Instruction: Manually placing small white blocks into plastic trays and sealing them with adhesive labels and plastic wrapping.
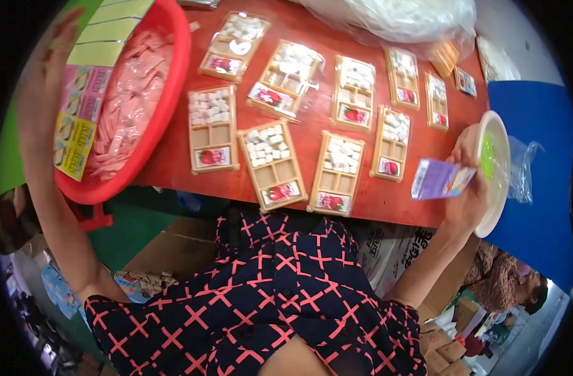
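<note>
My right hand, at the right table edge, grips a small flat purple packet with a coloured picture. That hand is against the near side of a round white bowl with something bright green inside. My left hand is raised at the far left, somewhat blurred, with its fingers stretched out. Beside it, a strip of joined packets, pale yellow, pink and yellow, lies over a red basin. Many pink sachets fill the basin. Whether my left fingers touch the strip is unclear.
Several compartment trays with white cubes and a strawberry-picture packet stand on the red table. Some have clear film around them. A large clear plastic bag lies at the back. A blue panel is at right; a person sits beyond.
</note>
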Demonstrator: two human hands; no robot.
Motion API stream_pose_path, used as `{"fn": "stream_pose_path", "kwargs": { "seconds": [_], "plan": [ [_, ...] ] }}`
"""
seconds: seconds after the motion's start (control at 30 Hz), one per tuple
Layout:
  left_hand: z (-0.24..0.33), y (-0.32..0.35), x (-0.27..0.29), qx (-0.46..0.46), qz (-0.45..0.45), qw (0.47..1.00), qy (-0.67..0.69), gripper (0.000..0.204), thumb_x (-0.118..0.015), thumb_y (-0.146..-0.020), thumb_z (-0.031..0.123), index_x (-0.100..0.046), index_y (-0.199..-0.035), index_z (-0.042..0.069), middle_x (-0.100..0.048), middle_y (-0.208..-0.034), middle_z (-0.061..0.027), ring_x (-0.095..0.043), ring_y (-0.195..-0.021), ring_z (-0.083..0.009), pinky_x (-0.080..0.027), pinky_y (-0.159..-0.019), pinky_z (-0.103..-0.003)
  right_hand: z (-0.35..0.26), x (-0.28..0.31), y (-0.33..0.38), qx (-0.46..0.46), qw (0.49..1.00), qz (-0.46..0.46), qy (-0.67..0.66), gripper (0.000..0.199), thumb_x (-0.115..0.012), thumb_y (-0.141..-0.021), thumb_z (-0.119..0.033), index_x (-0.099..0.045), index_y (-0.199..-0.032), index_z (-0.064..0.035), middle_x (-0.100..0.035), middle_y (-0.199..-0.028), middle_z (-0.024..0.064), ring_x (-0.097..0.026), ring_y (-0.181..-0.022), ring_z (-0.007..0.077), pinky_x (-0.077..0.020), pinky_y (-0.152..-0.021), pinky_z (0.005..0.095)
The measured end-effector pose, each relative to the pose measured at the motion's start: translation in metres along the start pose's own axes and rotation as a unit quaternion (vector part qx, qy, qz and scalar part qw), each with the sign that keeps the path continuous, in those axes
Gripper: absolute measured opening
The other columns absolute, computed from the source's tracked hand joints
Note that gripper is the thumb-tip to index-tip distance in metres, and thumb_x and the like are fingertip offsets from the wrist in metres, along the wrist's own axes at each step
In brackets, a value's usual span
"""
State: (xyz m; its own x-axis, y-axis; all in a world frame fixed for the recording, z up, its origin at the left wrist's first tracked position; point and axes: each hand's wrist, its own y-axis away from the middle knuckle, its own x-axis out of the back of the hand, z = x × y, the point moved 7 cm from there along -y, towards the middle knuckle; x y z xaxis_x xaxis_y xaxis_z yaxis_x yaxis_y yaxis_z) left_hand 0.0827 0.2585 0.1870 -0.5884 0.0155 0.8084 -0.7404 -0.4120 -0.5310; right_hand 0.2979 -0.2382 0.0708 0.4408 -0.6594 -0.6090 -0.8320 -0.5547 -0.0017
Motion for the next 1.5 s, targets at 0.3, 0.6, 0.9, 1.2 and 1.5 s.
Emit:
{"fn": "stream_pose_path", "kwargs": {
  "seconds": [0.3,0.6,0.9,1.2,1.5],
  "plan": [
    [0.269,0.172,-0.138,-0.339,-0.328,0.871,0.141,0.046,-0.064,-0.066,0.019,-0.052,-0.108,0.003,-0.048,-0.115,-0.0177,-0.044,-0.110,-0.0307,-0.038,-0.086,-0.040,0.014,0.075,0.089,0.010,0.985,0.142,-0.098,0.014,-0.052,-0.083,-0.009,-0.055,-0.087,0.0041,-0.046,-0.118,0.0172,-0.046,-0.105,0.0273,-0.0409,-0.091,0.0386],
    [0.292,0.182,-0.197,-0.283,-0.331,0.891,0.129,0.060,-0.070,-0.064,0.026,-0.049,-0.116,0.005,-0.041,-0.126,-0.0181,-0.038,-0.118,-0.0320,-0.034,-0.092,-0.041,0.022,0.105,0.110,0.015,0.976,0.174,-0.131,0.019,-0.055,-0.081,-0.010,-0.058,-0.091,0.0057,-0.049,-0.116,0.0172,-0.048,-0.101,0.0257,-0.0418,-0.088,0.0359],
    [0.293,0.168,-0.186,-0.158,-0.298,0.900,0.275,0.055,-0.066,-0.067,0.006,-0.046,-0.118,0.004,-0.038,-0.128,-0.0199,-0.039,-0.117,-0.0352,-0.034,-0.094,-0.041,0.051,0.073,0.085,-0.034,0.979,0.199,-0.014,0.022,-0.050,-0.082,-0.014,-0.052,-0.095,0.0037,-0.052,-0.112,0.0164,-0.050,-0.098,0.0220,-0.0413,-0.087,0.0335],
    [0.258,0.181,-0.170,0.249,-0.423,0.623,0.609,0.065,-0.066,-0.066,0.002,-0.035,-0.123,0.003,-0.046,-0.117,-0.0110,-0.049,-0.104,-0.0142,-0.041,-0.081,-0.026,0.091,0.035,0.086,-0.095,0.973,0.206,0.048,0.018,-0.049,-0.083,-0.016,-0.052,-0.087,0.0018,-0.055,-0.102,0.0142,-0.054,-0.091,0.0186,-0.0428,-0.084,0.0309],
    [0.254,0.181,-0.208,0.242,-0.382,0.750,0.482,0.048,-0.070,-0.070,0.000,-0.042,-0.110,0.000,-0.056,-0.070,-0.0034,-0.054,-0.065,-0.0074,-0.043,-0.059,-0.019,0.104,0.030,0.059,-0.113,0.955,0.233,0.147,0.020,-0.043,-0.089,-0.012,-0.052,-0.095,0.0046,-0.058,-0.102,0.0169,-0.056,-0.092,0.0173,-0.0439,-0.082,0.0265]
  ]
}}
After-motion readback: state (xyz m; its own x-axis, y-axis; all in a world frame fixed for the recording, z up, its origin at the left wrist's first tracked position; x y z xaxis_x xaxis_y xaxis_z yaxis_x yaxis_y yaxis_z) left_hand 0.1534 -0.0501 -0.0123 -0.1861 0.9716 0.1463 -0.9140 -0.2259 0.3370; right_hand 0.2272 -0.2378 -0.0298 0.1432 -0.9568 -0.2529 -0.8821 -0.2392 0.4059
